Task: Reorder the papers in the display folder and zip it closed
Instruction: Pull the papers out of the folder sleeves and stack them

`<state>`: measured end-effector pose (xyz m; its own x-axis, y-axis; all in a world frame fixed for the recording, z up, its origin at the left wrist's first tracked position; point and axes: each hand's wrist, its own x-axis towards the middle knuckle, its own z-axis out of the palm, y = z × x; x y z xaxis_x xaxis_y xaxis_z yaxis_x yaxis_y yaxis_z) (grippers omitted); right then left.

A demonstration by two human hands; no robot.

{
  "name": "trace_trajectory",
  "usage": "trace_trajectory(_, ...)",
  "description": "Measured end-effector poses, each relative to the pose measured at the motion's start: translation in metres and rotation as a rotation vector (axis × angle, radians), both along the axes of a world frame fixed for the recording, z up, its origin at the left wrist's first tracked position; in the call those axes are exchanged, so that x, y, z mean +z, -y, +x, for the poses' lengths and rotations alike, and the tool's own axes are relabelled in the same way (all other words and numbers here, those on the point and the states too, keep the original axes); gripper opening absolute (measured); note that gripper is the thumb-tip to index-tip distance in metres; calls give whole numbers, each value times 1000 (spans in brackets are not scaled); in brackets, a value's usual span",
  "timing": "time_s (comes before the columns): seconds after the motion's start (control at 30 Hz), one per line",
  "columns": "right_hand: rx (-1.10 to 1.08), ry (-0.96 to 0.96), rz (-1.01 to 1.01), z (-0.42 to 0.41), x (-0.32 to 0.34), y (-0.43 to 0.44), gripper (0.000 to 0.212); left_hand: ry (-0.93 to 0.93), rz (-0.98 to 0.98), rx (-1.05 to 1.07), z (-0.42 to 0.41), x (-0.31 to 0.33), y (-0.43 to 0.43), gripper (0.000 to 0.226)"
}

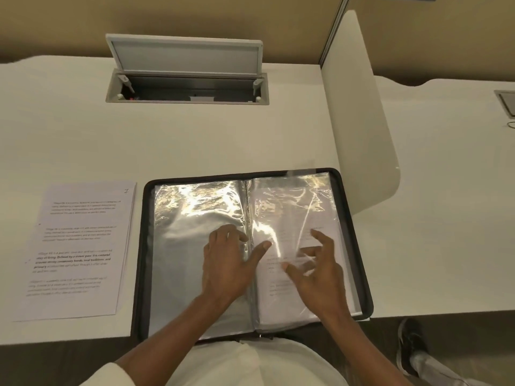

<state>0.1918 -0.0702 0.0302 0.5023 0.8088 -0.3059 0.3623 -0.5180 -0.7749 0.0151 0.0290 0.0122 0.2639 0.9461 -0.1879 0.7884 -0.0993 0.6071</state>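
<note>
On the desk [195,140], the black-rimmed display folder [178,260] lies open, unzipped.

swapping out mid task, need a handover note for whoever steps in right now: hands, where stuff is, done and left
Left hand: flat on the left sleeves, which look empty.
Right hand: fingers spread at a loose clear sleeve; cannot tell if it grips it.
Display folder: open flat at the near edge of the desk, zip undone; right side holds printed sheets.
Loose papers: stacked left of the folder.
Done: some sheets are out. Left: refill in order, close, zip.
</note>
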Motion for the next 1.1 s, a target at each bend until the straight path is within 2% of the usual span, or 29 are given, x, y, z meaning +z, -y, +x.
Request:
trace_trajectory(0.13,196,-189,64,-20,28,-9,104,163,-120,160,12,48,-6,78)
trace_trajectory(0.23,317,-299,103,-38,40,-14,98,124,-218,186,17,75,-14,87)
trace_trajectory(0.3,413,-375,125,-48,45,-18,91,86,-234,200,14,82,-22,77)
trace_trajectory(0.43,543,-470,177,-62,50,-26,82,67,-182,293,-13,76,-37,34)
trace_trajectory(0.57,485,-450,200,-56,42,-37,54,107,-242,444,-58,64,-52,27)
trace_trajectory(0.67,412,-302,211,-33,24,-50,32,14,-289,524,-91,51,-59,24)
trace_trajectory(0.77,440,37,208,6,-8,-67,21,-13,-345,563,-113,34,-62,23)
trace_trajectory(0.83,453,266,135,35,-27,-79,25,-87,-359,583,-116,23,-63,30)
trace_trajectory(0.9,454,405,46,62,-36,-90,32,-184,-363,601,-111,16,-62,41)
trace_trajectory(1.0,491,510,-14,93,-36,-105,41,-321,-356,637,-104,12,-59,60)
trace_trajectory(1.1,493,575,-59,117,-37,-118,51,-373,-369,674,-103,9,-59,71)
